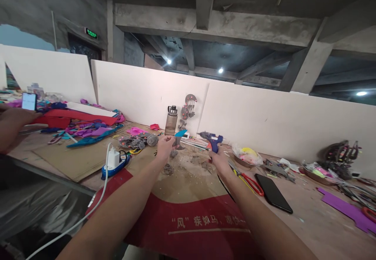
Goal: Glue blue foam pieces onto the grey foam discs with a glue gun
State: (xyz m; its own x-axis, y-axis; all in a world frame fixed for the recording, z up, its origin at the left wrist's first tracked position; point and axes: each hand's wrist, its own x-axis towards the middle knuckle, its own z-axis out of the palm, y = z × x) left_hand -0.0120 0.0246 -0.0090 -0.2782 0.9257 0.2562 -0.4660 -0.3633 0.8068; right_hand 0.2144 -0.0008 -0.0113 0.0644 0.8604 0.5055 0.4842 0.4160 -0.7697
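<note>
My left hand (166, 147) pinches a small craft piece with a blue pointed tip (181, 133) and a grey part below it, over the middle of the table. Wrapped round the handle of a blue glue gun (215, 141) is my right hand (220, 160); the gun's nozzle points left, toward the craft piece but apart from it. Beneath my hands lies a brown and red cardboard sheet (188, 189) littered with scraps. Several thin dark pins or wires (195, 159) are on it. Grey craft pieces with pink dots (136, 140) lie left of my left hand.
A water bottle (171, 120) stands near the white partition (249, 115). At left are a power strip (115, 162), coloured scraps (85, 126) and another person's hand (16, 118) by a lit phone (29, 101). Red-handled pliers (253, 184) and a black phone (273, 193) lie right.
</note>
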